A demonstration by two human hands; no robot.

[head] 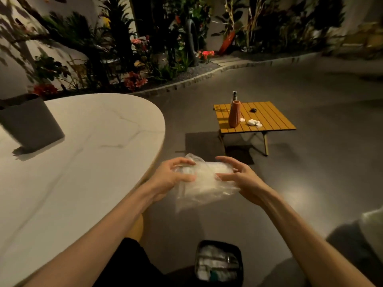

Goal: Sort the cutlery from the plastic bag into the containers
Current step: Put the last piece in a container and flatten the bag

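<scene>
A clear plastic bag with pale white contents hangs in the air in front of me, just off the right edge of the white table. My left hand grips its left side. On the bag's right side my right hand holds it with fingers curled around it. The cutlery inside is blurred, so I cannot make out single pieces. A dark grey container stands on the white marble-look table at the far left. No loose cutlery shows outside the bag.
A black bin with crumpled wrappers sits on the floor below my arms. A low yellow slatted table with an orange vase, a bottle and white scraps stands ahead to the right. Plants line the back wall.
</scene>
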